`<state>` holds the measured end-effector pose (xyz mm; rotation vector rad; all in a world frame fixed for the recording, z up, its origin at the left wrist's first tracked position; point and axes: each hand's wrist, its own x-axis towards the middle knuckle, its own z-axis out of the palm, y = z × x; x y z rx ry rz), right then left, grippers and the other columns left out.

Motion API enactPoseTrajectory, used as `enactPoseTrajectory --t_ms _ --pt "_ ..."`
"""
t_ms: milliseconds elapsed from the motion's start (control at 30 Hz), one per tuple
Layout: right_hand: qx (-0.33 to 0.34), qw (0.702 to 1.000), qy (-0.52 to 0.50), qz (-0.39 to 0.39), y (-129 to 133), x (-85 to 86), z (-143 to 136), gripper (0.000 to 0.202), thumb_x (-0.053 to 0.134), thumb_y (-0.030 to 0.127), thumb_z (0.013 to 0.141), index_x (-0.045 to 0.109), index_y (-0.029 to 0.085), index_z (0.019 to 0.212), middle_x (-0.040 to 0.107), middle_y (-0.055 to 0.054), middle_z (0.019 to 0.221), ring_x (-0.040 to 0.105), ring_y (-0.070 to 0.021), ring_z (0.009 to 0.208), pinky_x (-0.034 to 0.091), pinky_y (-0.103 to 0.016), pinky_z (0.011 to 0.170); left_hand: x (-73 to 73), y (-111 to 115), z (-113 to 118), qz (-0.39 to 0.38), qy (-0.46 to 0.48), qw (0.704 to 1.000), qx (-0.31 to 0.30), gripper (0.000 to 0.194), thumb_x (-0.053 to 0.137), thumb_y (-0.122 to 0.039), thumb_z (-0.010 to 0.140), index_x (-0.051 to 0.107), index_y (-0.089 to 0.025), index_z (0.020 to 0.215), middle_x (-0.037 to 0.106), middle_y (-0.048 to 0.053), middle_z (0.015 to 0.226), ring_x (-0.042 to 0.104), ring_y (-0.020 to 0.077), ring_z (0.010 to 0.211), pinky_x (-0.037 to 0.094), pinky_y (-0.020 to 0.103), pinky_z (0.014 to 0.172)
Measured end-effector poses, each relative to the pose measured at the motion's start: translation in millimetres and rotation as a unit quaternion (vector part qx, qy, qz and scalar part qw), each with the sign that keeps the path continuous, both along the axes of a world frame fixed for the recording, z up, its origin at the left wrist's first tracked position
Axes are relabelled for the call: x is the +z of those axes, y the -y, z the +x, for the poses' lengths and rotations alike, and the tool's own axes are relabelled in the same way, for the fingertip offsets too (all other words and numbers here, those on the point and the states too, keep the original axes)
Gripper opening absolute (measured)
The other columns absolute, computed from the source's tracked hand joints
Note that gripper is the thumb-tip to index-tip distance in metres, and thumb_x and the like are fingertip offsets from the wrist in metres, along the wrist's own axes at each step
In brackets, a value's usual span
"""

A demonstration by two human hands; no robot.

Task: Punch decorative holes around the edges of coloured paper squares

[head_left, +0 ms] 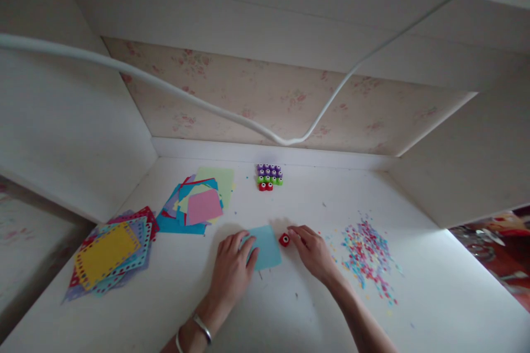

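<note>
A light-blue sheet of paper [265, 247] lies flat on the table in front of me. My left hand [237, 256] rests on its left side, fingers spread and stretched out. Just off the sheet's right edge sits a small red craft paper punch [284, 239]. The bent fingertips of my right hand [308, 245] are at the punch's right side and appear to grip it; the exact contact is partly hidden. Farther back stand several similar small punches [269, 175] in rows: purple, green and red.
Coloured paper sheets [205, 207] lie at the back left. Nearer, sheets with punched borders [108, 251] are stacked. Tiny paper cut-outs [366, 253] are scattered at right. A white cable [232, 115] hangs across the upper view. White panels [467, 143] flank the table.
</note>
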<state>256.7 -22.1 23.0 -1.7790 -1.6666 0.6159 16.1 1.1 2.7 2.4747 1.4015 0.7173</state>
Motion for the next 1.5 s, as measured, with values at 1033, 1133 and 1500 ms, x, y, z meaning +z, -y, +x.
enactPoseTrajectory --t_ms 1033,1133,1500 --pt "-0.142 0.929 -0.341 -0.006 18 -22.5 -34 0.053 0.053 0.063 0.090 0.067 0.017 0.110 0.068 -0.004 0.075 0.060 -0.0166 0.064 0.051 -0.029 0.062 15.2 -20 5 -0.204 0.081 0.975 -0.040 0.025 0.072 -0.009 0.068 0.069 -0.022 0.090 0.067 0.007 0.101 0.062 0.0266 0.099 0.049 0.041 0.092" --pt "-0.151 0.937 -0.316 0.012 21 -26.2 -30 0.052 0.052 0.062 0.091 0.069 0.016 0.110 0.065 -0.002 0.068 0.060 -0.0166 0.063 0.050 -0.028 0.063 16.3 -19 6 -0.255 0.143 0.955 -0.050 0.013 0.066 -0.016 0.078 0.065 -0.021 0.090 0.070 0.003 0.090 0.067 0.0206 0.085 0.053 0.032 0.079" --pt "-0.140 0.939 -0.312 0.036 24 -26.7 -32 0.046 0.052 0.058 0.093 0.069 0.019 0.109 0.069 -0.005 0.078 0.063 -0.0177 0.066 0.052 -0.030 0.065 13.7 -11 8 -0.402 0.304 0.864 -0.018 0.038 0.070 -0.038 0.079 0.062 -0.016 0.109 0.073 0.007 0.097 0.068 0.0254 0.089 0.051 0.033 0.079"
